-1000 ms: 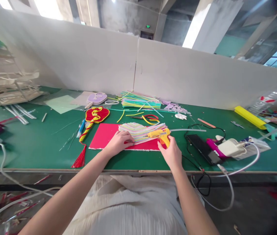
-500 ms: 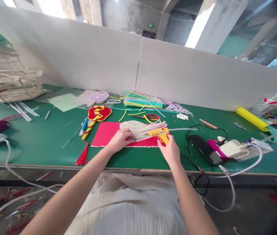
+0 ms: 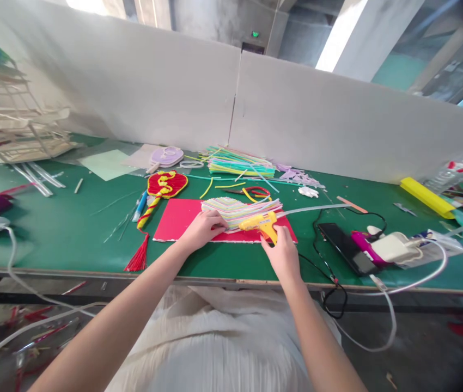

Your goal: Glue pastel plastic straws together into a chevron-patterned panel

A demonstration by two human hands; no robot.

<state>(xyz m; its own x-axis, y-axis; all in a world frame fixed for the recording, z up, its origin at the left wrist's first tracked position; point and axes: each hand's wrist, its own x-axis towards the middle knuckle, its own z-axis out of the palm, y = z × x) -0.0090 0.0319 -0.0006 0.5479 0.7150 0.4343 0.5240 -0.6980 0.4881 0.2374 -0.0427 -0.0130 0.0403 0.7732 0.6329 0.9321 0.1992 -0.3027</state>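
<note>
On a red board lies a striped piece made of pastel pipe cleaners set side by side. My left hand is at its lower left, fingers closed and pressed on its lower edge. A yellow hot glue gun is in my right hand, which grips the handle. The gun's nozzle points left at the lower edge of the striped piece, close to my left fingertips. From its back end sticks a long translucent glue stick. Any fresh glue is too small to make out.
A red and yellow fan with a red tassel lies left of the board. Behind are scissors and a pipe cleaner bundle. At right are a phone, a white plug and black cable.
My right hand has moved the glue gun slightly left along the striped piece's lower edge, and the glue stick now slants upward. My left hand stays on the piece. The view has shifted slightly.
</note>
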